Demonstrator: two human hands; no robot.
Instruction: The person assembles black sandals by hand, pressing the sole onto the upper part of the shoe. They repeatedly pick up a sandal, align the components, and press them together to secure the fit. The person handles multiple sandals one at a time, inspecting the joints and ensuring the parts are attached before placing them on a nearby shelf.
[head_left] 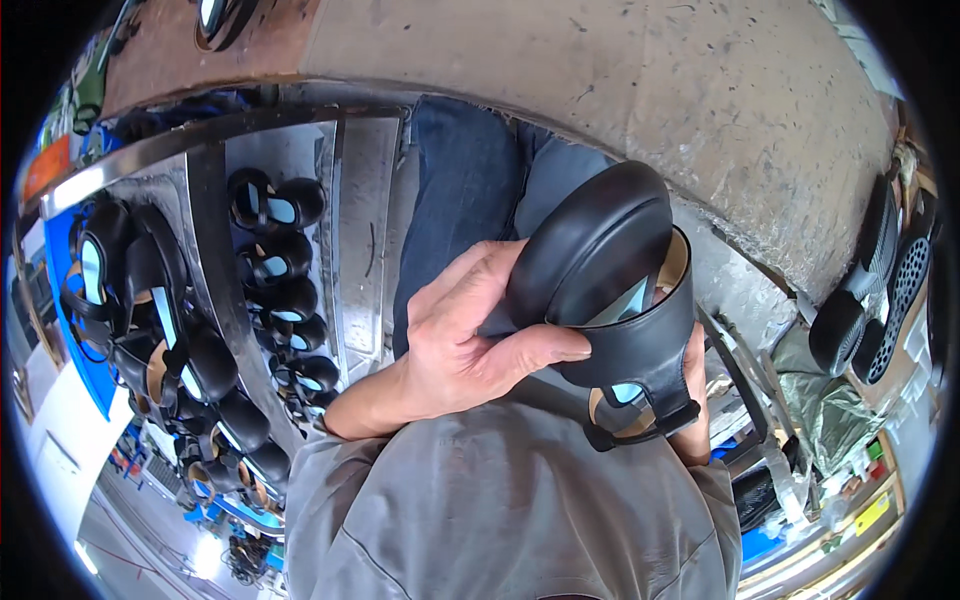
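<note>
A black leather shoe (pixel 625 345) is held up in front of my chest, its rounded toe part tilted upward. Tan lining and pale blue patches show through its openings, and a narrow black strap hangs low on it. My left hand (pixel 465 325) grips its left side, thumb on the near face and fingers behind the toe part. On the other side, my right hand (pixel 691 400) wraps the shoe from behind. Most of the right fingers are hidden by the shoe.
A worn bench (pixel 700 75) spans the far side, with part of another dark shoe (pixel 222 22) on it. Metal-framed racks at left hold several black shoes (pixel 275 245). Dark soles (pixel 893 310) stand at the right, above crumpled greenish plastic (pixel 835 400).
</note>
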